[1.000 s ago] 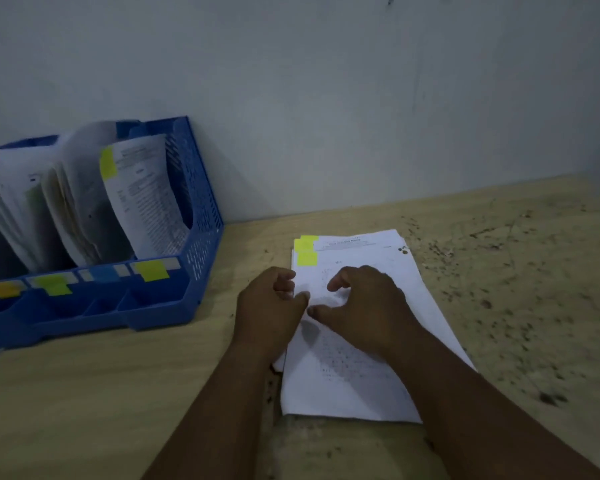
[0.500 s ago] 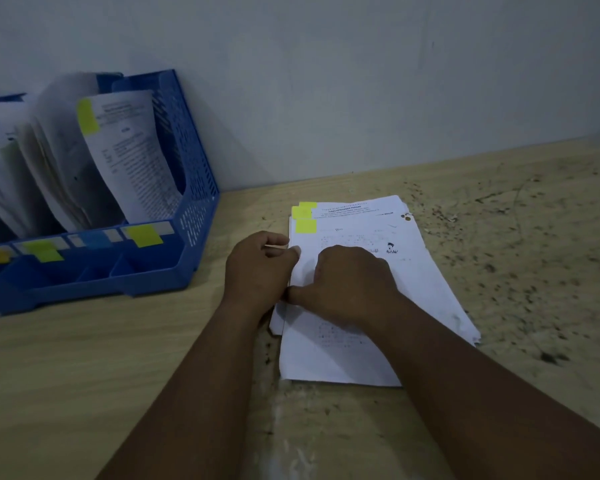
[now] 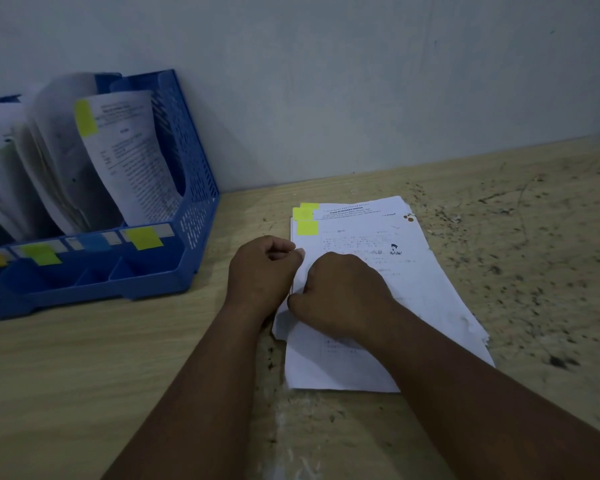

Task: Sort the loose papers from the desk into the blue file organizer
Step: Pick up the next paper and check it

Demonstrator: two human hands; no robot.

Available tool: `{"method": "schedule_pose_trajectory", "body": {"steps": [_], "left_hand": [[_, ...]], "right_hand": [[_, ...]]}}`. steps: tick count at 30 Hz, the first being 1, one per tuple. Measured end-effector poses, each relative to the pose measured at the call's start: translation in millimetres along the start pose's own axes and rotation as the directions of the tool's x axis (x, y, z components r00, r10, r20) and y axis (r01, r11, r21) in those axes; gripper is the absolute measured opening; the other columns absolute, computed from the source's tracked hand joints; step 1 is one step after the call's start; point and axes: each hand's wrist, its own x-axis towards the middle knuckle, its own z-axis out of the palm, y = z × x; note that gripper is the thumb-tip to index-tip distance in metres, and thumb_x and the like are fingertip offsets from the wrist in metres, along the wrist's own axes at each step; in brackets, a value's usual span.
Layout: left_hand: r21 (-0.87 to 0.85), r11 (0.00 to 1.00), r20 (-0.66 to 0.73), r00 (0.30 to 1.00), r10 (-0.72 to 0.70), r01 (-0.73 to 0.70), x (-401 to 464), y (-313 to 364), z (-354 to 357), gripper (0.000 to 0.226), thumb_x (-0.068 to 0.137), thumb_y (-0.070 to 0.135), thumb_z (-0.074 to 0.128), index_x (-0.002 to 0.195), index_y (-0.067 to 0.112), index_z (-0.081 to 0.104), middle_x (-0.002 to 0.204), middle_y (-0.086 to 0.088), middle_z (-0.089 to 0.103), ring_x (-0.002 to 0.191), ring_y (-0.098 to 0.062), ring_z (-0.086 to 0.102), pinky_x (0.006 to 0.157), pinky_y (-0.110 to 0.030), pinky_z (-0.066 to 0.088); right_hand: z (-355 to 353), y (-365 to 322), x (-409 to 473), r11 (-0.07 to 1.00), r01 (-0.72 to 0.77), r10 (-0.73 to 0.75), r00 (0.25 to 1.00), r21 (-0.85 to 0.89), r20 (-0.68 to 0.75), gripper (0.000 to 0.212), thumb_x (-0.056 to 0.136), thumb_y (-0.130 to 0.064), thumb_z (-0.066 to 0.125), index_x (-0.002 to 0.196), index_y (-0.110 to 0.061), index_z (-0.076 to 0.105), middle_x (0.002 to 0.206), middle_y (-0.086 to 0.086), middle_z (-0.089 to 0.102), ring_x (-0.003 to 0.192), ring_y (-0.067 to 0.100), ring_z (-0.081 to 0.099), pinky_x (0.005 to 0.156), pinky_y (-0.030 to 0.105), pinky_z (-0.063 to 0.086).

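A stack of white loose papers (image 3: 430,282) with yellow sticky tabs at its top left corner lies on the wooden desk, right of centre. My left hand (image 3: 260,271) is curled at the stack's left edge, fingers pinching the edge of the top sheet. My right hand (image 3: 343,292) rests on the stack with its fingers closed on the same edge, right beside the left hand. The blue file organizer (image 3: 187,188) stands at the left against the wall, its slots holding curled papers (image 3: 125,157) with a yellow tab.
Coloured labels run along the organizer's front ledge (image 3: 142,237). The desk (image 3: 534,237) is stained and speckled on the right side. A grey wall (image 3: 326,81) closes the back. Bare wood lies between the organizer and the stack.
My view has shifted slightly. Both hands have stayed at the stack's left edge and drawn closer together, fingers tightening on the top sheet's edge.
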Motion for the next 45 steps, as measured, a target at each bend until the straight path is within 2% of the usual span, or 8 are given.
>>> {"method": "schedule_pose_trajectory", "body": {"steps": [13, 16, 19, 23, 28, 35, 41, 45], "left_hand": [[-0.025, 1.000, 0.008, 1.000, -0.011, 0.011, 0, 1, 0, 0.008, 0.078, 0.033, 0.078, 0.084, 0.027, 0.076, 0.079, 0.010, 0.075, 0.079, -0.010, 0.072, 0.082, -0.045, 0.060], [-0.009, 1.000, 0.013, 1.000, -0.006, 0.006, -1, 2, -1, 0.008, 0.080, 0.033, 0.078, 0.086, 0.027, 0.076, 0.080, 0.010, 0.075, 0.080, -0.008, 0.072, 0.084, -0.044, 0.060], [0.015, 1.000, 0.013, 1.000, 0.001, -0.002, -1, 2, -2, 0.009, 0.081, 0.034, 0.078, 0.088, 0.028, 0.076, 0.082, 0.010, 0.075, 0.081, -0.006, 0.071, 0.084, -0.041, 0.060], [-0.013, 1.000, -0.005, 1.000, -0.020, 0.020, -2, 4, -3, 0.011, 0.081, 0.032, 0.079, 0.089, 0.026, 0.076, 0.083, 0.009, 0.075, 0.081, -0.007, 0.071, 0.084, -0.039, 0.060], [-0.182, 0.979, 0.120, 0.990, -0.076, 0.097, -7, 16, -13, 0.017, 0.087, 0.029, 0.077, 0.083, 0.013, 0.079, 0.078, -0.003, 0.077, 0.066, -0.015, 0.072, 0.066, -0.036, 0.059], [-0.470, 0.860, 0.310, 0.949, -0.052, 0.200, -12, 27, -13, 0.035, 0.091, 0.029, 0.072, 0.097, -0.005, 0.074, 0.098, -0.033, 0.070, 0.089, -0.037, 0.070, 0.088, -0.048, 0.057], [-0.420, 0.898, 0.162, 0.985, -0.066, 0.129, -6, 21, -15, 0.013, 0.096, 0.015, 0.067, 0.099, 0.011, 0.079, 0.093, -0.011, 0.078, 0.080, -0.025, 0.073, 0.069, -0.035, 0.059], [-0.521, 0.843, 0.056, 0.990, -0.127, 0.137, -2, 23, -16, 0.012, 0.094, 0.016, 0.070, 0.103, 0.012, 0.077, 0.096, -0.007, 0.079, 0.085, -0.026, 0.075, 0.073, -0.037, 0.062]], "right_hand": [[-1, -6, -2, 0.999, -0.011, 0.009, 0.999, 0.035, 0.052, 0.038, 0.077, -0.040, 0.067, 0.054, -0.024, 0.042, 0.056, -0.006, 0.046, 0.067, 0.019, 0.056, 0.064, 0.032, 0.040], [1, -6, -2, 0.998, -0.036, 0.030, 0.995, 0.061, 0.095, 0.022, 0.073, -0.042, 0.057, 0.062, -0.023, 0.056, 0.063, -0.006, 0.055, 0.073, 0.018, 0.061, 0.074, 0.037, 0.051], [1, -8, -2, 0.997, -0.048, 0.040, 0.992, 0.066, 0.122, 0.031, 0.069, -0.044, 0.046, 0.077, -0.022, 0.066, 0.075, -0.006, 0.064, 0.081, 0.017, 0.062, 0.084, 0.041, 0.052], [-4, -6, 0, 0.995, -0.073, 0.065, 0.989, 0.064, 0.129, 0.034, 0.088, -0.037, 0.050, 0.059, -0.022, 0.042, 0.062, -0.004, 0.045, 0.069, 0.020, 0.050, 0.072, 0.036, 0.040], [-14, -4, 6, 0.974, -0.049, 0.063, 0.996, 0.222, -0.056, 0.030, 0.089, -0.037, 0.051, 0.063, -0.023, 0.057, 0.065, -0.007, 0.061, 0.072, 0.015, 0.060, 0.080, 0.043, 0.051], [-15, -6, 2, 0.936, 0.039, -0.030, 0.999, 0.349, -0.032, 0.028, 0.095, -0.034, 0.052, 0.068, -0.027, 0.054, 0.066, -0.010, 0.060, 0.070, 0.007, 0.057, 0.091, 0.049, 0.047], [-8, 5, 11, 0.961, 0.044, 0.006, 0.983, 0.273, -0.181, 0.008, 0.088, -0.040, 0.060, 0.088, -0.037, 0.066, 0.093, -0.018, 0.063, 0.097, 0.005, 0.058, 0.097, 0.045, 0.044], [-14, 14, 16, 0.963, -0.175, 0.234, 0.917, 0.203, -0.322, 0.027, 0.085, -0.052, 0.065, 0.108, -0.039, 0.058, 0.137, -0.003, 0.041, 0.132, 0.025, 0.036, 0.106, 0.045, 0.033]]}}
